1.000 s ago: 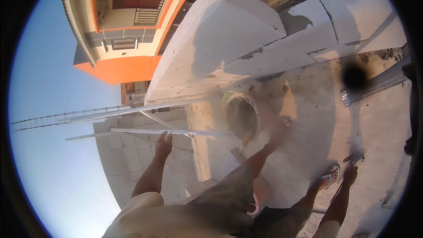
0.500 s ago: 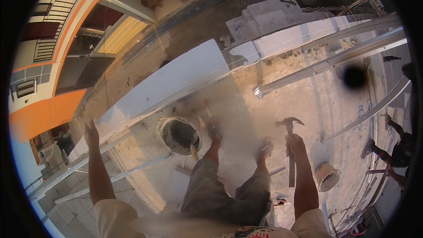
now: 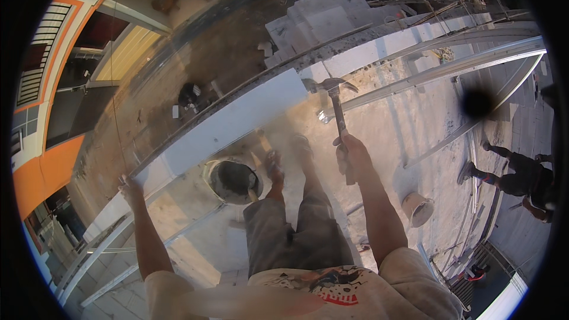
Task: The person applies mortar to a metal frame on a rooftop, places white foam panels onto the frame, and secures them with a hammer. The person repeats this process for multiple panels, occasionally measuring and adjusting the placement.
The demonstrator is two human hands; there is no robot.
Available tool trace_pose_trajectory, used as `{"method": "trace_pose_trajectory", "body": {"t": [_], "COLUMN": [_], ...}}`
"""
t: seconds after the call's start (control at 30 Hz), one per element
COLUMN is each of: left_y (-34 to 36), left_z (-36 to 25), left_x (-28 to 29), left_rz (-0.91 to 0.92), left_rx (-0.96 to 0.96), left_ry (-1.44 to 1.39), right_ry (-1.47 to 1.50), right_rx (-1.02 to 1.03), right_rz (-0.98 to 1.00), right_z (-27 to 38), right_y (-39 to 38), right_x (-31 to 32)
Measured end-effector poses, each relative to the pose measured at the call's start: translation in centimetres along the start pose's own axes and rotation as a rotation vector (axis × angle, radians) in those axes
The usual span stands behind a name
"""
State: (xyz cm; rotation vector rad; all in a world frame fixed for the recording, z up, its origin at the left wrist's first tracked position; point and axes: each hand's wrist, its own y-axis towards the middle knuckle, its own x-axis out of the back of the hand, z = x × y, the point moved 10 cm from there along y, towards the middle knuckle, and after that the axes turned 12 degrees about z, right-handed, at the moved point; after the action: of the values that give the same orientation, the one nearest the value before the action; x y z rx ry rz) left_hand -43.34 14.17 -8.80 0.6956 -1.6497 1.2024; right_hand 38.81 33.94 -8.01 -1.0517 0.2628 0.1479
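My left hand [image 3: 131,192] is at the near edge of a long white block [image 3: 213,136] on the low wall, its fingers apart and touching it. My right hand [image 3: 354,157] is closed round the handle of a claw hammer [image 3: 336,95], which is raised upright in front of me with its head by the block's right end. A bucket of dark grey mortar [image 3: 233,179], with a handle sticking out, stands beside my feet under the block.
Long metal channels [image 3: 432,81] cross the deck at the right. A pale bucket [image 3: 418,210] stands right of my legs. A co-worker [image 3: 521,178] is at the far right. Beyond the wall are stacked blocks [image 3: 314,12] on the ground below and an orange-trimmed building [image 3: 47,157].
My view has swung round and down toward the wall. My right hand has lifted the hammer forward toward the block. My left hand has come onto the block's edge.
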Motion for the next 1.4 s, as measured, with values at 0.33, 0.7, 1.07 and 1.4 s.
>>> {"method": "trace_pose_trajectory", "body": {"t": [0.33, 0.7, 1.07, 1.4], "left_y": [-0.3, -12.0, -16.3, -16.1], "left_z": [2.5, -7.8, -11.8, -11.9], "left_x": [-0.2, 2.8, 1.2, 1.4], "left_rz": [-0.105, 0.074, 0.052, -0.055], "left_rx": [-0.158, -0.077, -0.009, -0.094], "left_ry": [0.646, 0.224, 0.135, 0.103], "right_ry": [0.012, -0.034, -0.037, -0.029], "right_rx": [-0.105, -0.161, -0.170, -0.170], "right_rz": [0.125, 0.091, 0.074, 0.074], "right_z": [0.2, -0.3, -0.8, -1.1], "right_y": [3.3, 4.3, 4.3, 4.0], "right_x": [-1.7, -1.2, -0.8, -1.6]}}
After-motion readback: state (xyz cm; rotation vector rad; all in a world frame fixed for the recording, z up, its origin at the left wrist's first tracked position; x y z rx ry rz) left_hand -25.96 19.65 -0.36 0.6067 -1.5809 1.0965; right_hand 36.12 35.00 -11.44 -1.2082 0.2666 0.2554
